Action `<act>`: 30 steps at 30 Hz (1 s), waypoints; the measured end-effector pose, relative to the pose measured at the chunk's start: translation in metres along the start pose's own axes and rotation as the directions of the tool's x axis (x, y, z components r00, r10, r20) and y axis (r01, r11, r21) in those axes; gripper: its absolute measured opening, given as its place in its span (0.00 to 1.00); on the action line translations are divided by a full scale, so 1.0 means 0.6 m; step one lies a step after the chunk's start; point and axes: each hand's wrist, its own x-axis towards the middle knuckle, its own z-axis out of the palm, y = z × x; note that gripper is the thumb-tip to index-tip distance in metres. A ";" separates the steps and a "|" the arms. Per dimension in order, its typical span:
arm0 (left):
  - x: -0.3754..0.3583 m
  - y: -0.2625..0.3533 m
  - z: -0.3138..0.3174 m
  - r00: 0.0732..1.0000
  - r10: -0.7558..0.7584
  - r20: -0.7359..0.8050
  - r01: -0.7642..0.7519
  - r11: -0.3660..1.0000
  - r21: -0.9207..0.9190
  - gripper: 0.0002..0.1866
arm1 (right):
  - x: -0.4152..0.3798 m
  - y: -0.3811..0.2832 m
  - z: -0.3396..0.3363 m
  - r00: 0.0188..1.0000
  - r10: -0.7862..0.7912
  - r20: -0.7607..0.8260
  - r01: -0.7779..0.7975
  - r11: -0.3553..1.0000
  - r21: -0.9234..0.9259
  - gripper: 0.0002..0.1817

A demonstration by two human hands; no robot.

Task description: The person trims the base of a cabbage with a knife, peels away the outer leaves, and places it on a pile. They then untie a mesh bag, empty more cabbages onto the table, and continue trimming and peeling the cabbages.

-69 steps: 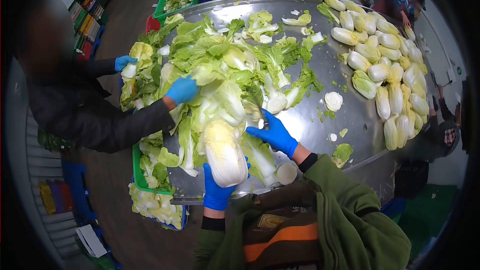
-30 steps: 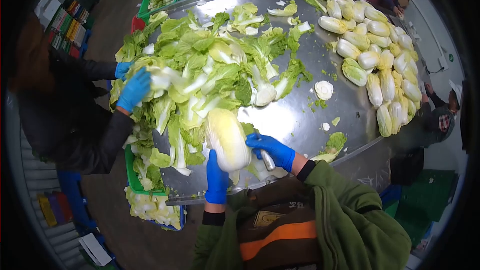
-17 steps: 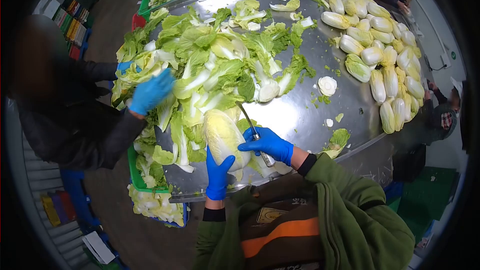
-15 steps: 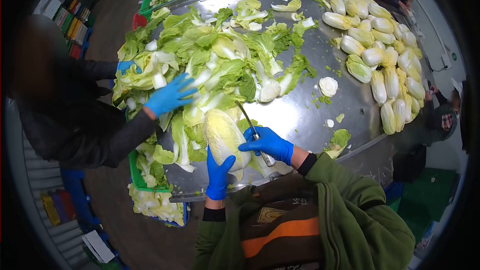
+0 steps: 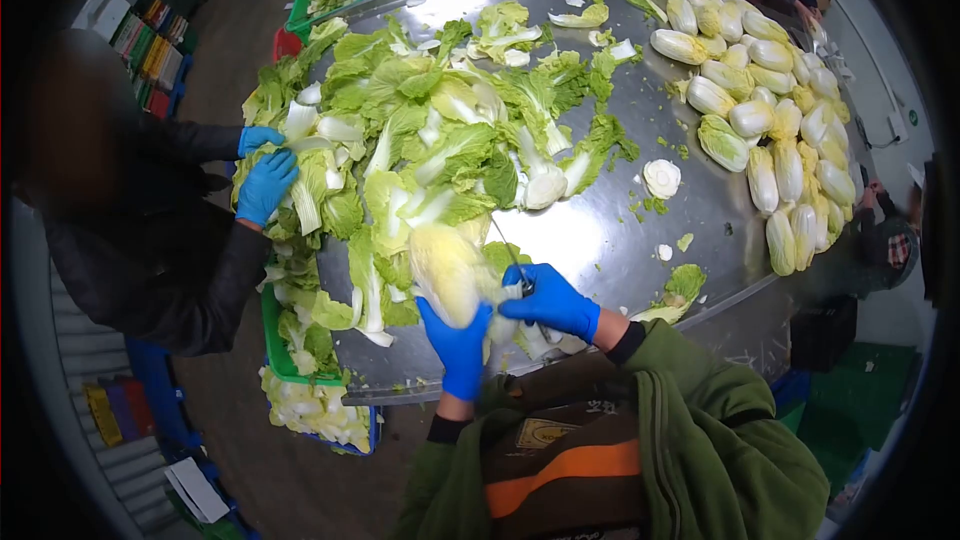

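Observation:
My left hand [image 5: 456, 352], in a blue glove, is wrapped round the lower end of a pale yellow napa cabbage [image 5: 442, 272]. The cabbage is smeared by motion. Close beside it on the right, my right hand [image 5: 562, 304], also gloved in blue, grips a knife [image 5: 507, 244] with its thin blade pointing away from me. Between the cabbage and my right fingers is a blurred pale patch, perhaps a leaf. Loose green outer leaves [image 5: 440, 155] lie heaped just beyond the cabbage, and more pale leaf pieces lie under my hands.
Trimmed napa cabbages [image 5: 755, 120] are piled on the right of the metal table [image 5: 620, 240]. A cut cabbage base [image 5: 661, 178] lies mid-table. On the left, a co-worker's gloved hands [image 5: 265, 185] hold leaves over a green crate [image 5: 272, 335]. Another green crate [image 5: 300, 0] stands behind.
My right hand has shifted slightly right, and the knife has turned in it. The cabbage stays in my left hand. The co-worker's nearer hand has drawn back left onto the leaves.

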 end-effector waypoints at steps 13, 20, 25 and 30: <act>0.012 0.055 -0.053 0.591 -0.297 0.750 0.806 0.258 -0.533 0.47 | 0.054 -0.071 -0.009 0.855 -0.519 -0.017 0.382 0.651 -0.656 0.31; -0.019 0.049 -0.049 0.650 -0.101 0.753 0.758 0.168 -0.631 0.55 | 0.058 -0.001 -0.041 0.784 -0.510 -0.353 0.209 0.753 -0.624 0.32; 0.003 -0.031 -0.048 0.817 -0.361 0.451 0.574 0.591 -0.567 0.39 | -0.025 -0.039 0.005 0.982 0.187 0.017 -0.187 0.961 0.204 0.28; 0.010 0.040 -0.046 0.887 -0.185 0.422 0.338 0.883 -0.324 0.36 | -0.015 -0.018 -0.014 0.998 0.045 -0.047 -0.042 0.997 0.063 0.30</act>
